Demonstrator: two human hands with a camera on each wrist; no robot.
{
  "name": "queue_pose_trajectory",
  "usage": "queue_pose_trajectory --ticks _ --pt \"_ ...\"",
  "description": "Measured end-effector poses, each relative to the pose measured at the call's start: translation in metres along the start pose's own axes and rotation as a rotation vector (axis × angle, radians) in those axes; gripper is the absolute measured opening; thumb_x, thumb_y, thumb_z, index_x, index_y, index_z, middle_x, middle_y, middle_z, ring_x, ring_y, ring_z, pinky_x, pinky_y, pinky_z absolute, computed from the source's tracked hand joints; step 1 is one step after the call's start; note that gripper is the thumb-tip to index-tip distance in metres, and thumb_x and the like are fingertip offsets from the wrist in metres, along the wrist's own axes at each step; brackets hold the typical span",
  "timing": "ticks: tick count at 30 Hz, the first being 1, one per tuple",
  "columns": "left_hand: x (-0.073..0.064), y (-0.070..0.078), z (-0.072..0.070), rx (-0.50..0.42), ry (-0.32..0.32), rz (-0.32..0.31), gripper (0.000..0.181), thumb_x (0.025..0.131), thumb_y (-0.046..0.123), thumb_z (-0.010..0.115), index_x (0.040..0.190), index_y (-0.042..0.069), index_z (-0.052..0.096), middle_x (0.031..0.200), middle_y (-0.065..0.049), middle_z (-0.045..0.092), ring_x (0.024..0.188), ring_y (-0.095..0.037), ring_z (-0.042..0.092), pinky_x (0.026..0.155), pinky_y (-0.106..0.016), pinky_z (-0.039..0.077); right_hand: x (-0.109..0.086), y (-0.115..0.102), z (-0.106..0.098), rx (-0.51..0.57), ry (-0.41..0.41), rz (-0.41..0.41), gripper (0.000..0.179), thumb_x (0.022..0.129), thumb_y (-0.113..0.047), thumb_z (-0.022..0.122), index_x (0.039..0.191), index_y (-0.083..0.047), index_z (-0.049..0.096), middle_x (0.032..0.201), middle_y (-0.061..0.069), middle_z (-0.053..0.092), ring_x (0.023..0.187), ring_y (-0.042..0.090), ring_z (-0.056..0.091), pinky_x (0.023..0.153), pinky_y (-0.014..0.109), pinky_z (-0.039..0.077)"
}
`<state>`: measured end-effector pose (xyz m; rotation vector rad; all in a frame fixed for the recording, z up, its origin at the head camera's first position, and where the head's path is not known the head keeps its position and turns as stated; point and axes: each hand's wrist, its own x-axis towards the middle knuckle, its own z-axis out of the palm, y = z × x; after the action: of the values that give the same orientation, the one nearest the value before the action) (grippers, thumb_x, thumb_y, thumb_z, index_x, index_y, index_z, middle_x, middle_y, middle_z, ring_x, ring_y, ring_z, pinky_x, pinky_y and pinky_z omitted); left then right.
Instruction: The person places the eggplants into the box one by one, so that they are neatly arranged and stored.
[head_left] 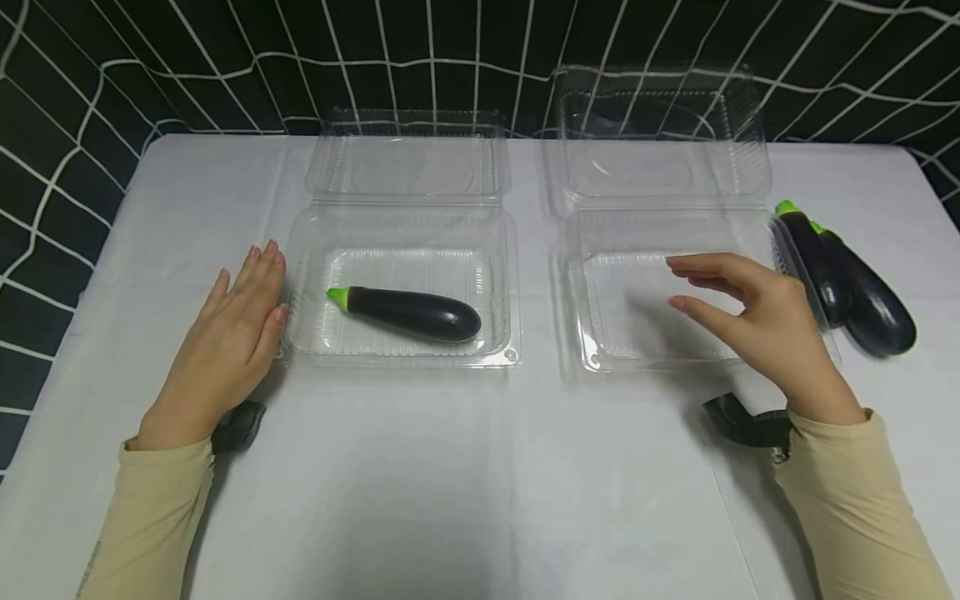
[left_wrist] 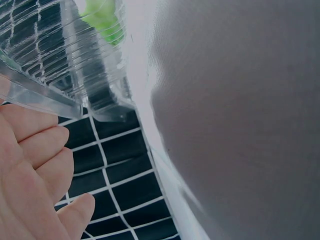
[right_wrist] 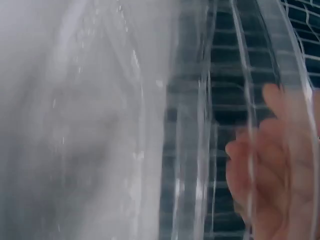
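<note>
A dark purple eggplant [head_left: 420,315] with a green cap lies in the base of the left clear plastic clamshell box [head_left: 412,362]. My left hand [head_left: 232,337], fingers straight, is at that box's left edge; whether it touches the rim I cannot tell. In the left wrist view the fingers [left_wrist: 47,145] appear beside the clear wall, with a bit of the green cap [left_wrist: 102,22] behind it. Over the right clamshell box [head_left: 637,365] hovers my right hand [head_left: 757,312], thumb and fingers apart and holding nothing. The right wrist view is blurred, showing this hand [right_wrist: 270,175] through clear plastic.
Two more eggplants, one nearer [head_left: 813,262] and one farther right [head_left: 873,300], lie side by side right of the right box. Both lids [head_left: 408,171] stand open toward the back. A white cloth [head_left: 420,467] covers the table, bordered by dark walls with white netting [head_left: 450,62].
</note>
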<state>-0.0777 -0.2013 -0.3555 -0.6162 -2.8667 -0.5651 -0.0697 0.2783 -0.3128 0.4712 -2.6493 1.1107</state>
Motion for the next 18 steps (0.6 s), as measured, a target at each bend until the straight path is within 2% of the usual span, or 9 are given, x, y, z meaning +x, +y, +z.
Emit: queue_pose_trajectory --ticks 5,7,18 --pt "0.0 0.0 0.0 -0.003 -0.004 -0.001 0.052 0.1 0.017 0.043 0.144 -0.007 0.029 0.15 -0.02 0.026 0.141 -0.029 0.019 0.114 -0.048 0.01 -0.004 0.008 -0.009 0.003 0.028 0.058 0.041 0.073 0.013 0.073 0.112 0.002 0.066 0.104 -0.019 0.065 0.096 -0.005 0.058 0.086 0.008 0.042" --pt "0.0 -0.001 0.0 -0.005 -0.007 -0.003 0.052 0.1 0.017 0.043 0.144 -0.007 0.029 0.15 -0.02 0.025 0.141 -0.029 0.019 0.114 -0.048 0.009 -0.005 0.011 -0.012 -0.007 0.033 0.085 0.04 0.074 0.011 0.073 0.112 0.001 0.067 0.103 -0.023 0.063 0.096 -0.006 0.058 0.085 0.007 0.041" --pt "0.0 0.0 0.0 0.004 -0.013 -0.003 0.052 0.101 0.019 0.04 0.144 -0.007 0.028 0.151 -0.018 0.024 0.142 -0.027 0.017 0.115 -0.047 0.01 -0.006 0.016 -0.024 -0.053 0.048 0.185 0.037 0.079 0.001 0.074 0.115 -0.003 0.066 0.101 -0.027 0.061 0.095 -0.011 0.056 0.081 0.003 0.04"
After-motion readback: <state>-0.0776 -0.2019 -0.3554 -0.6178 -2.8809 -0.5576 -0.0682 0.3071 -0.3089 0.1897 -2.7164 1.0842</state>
